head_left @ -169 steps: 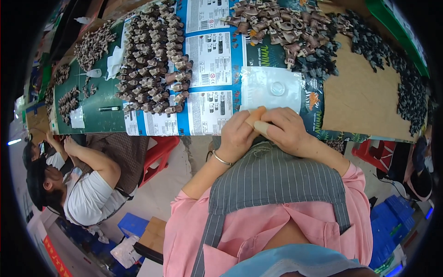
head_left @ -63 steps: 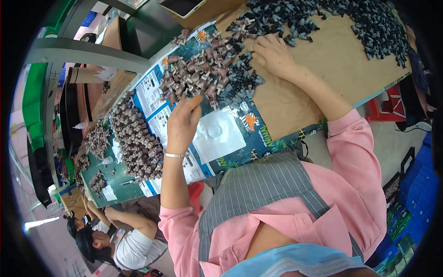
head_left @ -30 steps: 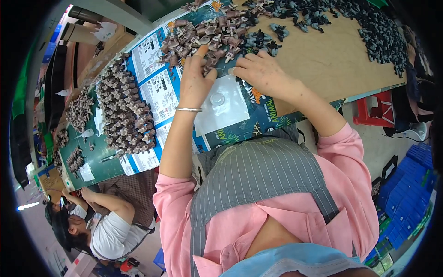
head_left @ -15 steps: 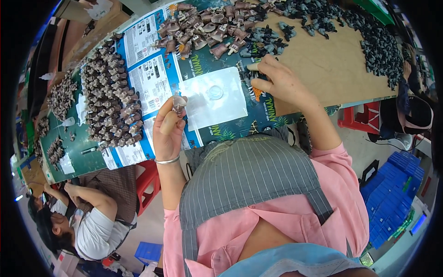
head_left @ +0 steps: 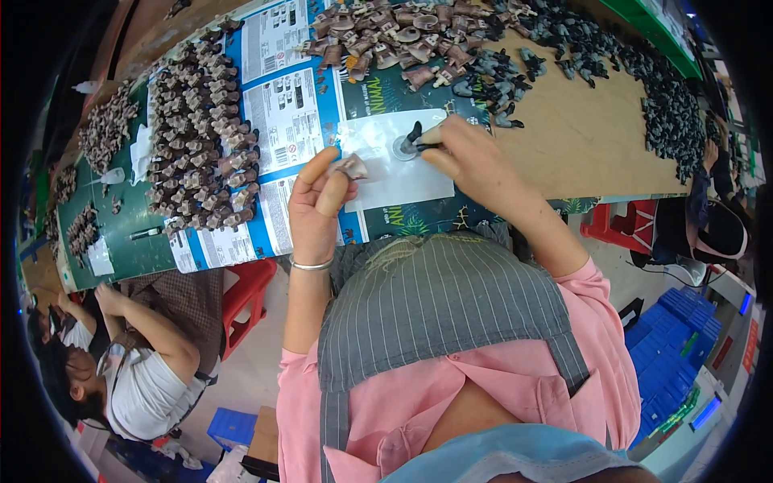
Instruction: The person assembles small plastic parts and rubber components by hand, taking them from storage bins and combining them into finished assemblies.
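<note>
My left hand (head_left: 312, 201) is closed, its fingertips pinching a brownish, hollow-looking toy body piece (head_left: 352, 167) above the left part of a white sheet (head_left: 427, 183). My right hand (head_left: 479, 165) has a small black-and-grey toy leg piece (head_left: 414, 133) between thumb and fingers. That leg piece is over a small round clear dish (head_left: 400, 151) lying on the sheet; whether it touches the dish I cannot tell. Beyond my hands lies a heap of brown body pieces (head_left: 403, 36), and right of it are loose black-and-grey leg pieces (head_left: 483, 72).
Rows of assembled brown figures (head_left: 201, 137) stand at the left on printed card sheets (head_left: 282, 109). More dark pieces (head_left: 672, 129) edge the brown board (head_left: 596, 137). A co-worker (head_left: 153, 362) sits at the lower left. Blue crates (head_left: 672, 346) and a red stool (head_left: 616, 229) are at the right.
My right hand has come from beside the leg-piece heap to the dish, now with a leg piece in its fingers. My left hand has tilted the body piece over. The whole view has shifted.
</note>
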`<state>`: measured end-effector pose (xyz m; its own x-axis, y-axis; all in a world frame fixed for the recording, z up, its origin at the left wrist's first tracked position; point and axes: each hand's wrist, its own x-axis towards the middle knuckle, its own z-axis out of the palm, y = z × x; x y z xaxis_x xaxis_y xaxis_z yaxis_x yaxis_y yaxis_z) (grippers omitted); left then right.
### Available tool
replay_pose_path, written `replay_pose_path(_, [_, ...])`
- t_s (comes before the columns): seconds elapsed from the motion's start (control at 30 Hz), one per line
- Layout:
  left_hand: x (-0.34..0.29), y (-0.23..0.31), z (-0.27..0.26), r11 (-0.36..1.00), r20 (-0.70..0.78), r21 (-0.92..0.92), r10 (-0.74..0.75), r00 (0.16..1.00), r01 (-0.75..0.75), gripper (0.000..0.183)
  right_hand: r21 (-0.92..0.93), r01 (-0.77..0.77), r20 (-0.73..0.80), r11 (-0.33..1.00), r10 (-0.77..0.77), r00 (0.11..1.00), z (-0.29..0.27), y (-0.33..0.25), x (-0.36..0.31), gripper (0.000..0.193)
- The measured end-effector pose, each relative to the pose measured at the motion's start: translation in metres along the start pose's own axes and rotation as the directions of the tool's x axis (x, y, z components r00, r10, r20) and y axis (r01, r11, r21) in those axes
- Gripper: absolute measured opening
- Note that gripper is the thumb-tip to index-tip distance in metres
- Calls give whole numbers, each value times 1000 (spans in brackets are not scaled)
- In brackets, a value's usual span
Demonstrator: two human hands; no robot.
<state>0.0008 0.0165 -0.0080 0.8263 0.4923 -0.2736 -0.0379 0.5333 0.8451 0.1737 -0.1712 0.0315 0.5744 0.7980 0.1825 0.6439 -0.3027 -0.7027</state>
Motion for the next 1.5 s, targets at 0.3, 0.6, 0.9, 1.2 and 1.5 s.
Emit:
replay_pose_path(0.3, [-2, -1, 10, 992, -21, 126, -10, 1000, 12, 31, -477, 317, 153, 820, -277, 948, 8, -17, 10, 16])
replay_pose_path(0.6, [2, -1, 24, 992, 3, 127, -16, 1000, 16, 29, -360, 159, 29, 919, -159, 987, 5, -6, 9, 16])
replay_pose_path(0.9, [0, -1, 42, 990, 31, -52, -127, 991, 128, 26, 143, 44, -1, 989, -45, 999, 4, -20, -4, 16])
replay_pose_path(1.2, [-8, -5, 42, 969, -6, -235, 79, 997, -78, 34, 243, 129, -121, 962, -102, 987, 33, -36, -6, 18])
replay_pose_path(1.5, [-12, 6, 11, 580, 91, 744, 403, 911, -331, 41, -233, 380, 70, 895, -374, 925, 39, -40, -3, 22])
